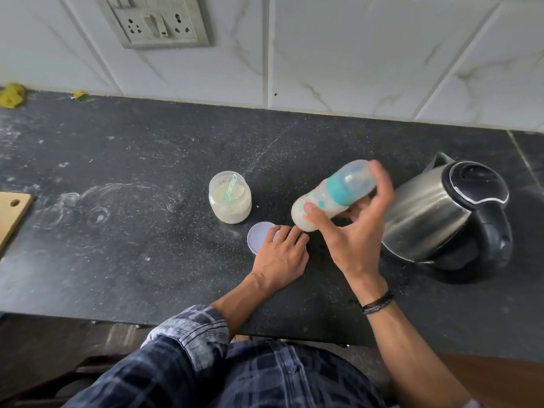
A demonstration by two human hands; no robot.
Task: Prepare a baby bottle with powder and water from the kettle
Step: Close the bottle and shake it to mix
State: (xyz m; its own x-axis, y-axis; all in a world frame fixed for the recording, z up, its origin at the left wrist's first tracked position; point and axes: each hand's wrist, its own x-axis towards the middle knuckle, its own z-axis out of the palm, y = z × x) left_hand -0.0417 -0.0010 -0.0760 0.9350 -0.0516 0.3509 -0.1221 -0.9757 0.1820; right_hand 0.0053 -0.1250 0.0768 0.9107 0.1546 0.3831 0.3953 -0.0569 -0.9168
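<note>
Your right hand (357,240) grips the capped bottle (332,195) tilted, likely for mixing; your left hand (279,254) rests flat, fingertips on the lid (259,238).

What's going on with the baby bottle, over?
Right hand grips capped bottle, tilted, milky mix inside. Left hand rests on round lid. Powder jar open, scoop inside. Nothing blocking.

My dark stone countertop (117,260) fills the middle of the frame, smeared pale toward the left. Across the top runs white veined wall tile (338,54), with a grey socket plate (159,22) at upper left.
</note>
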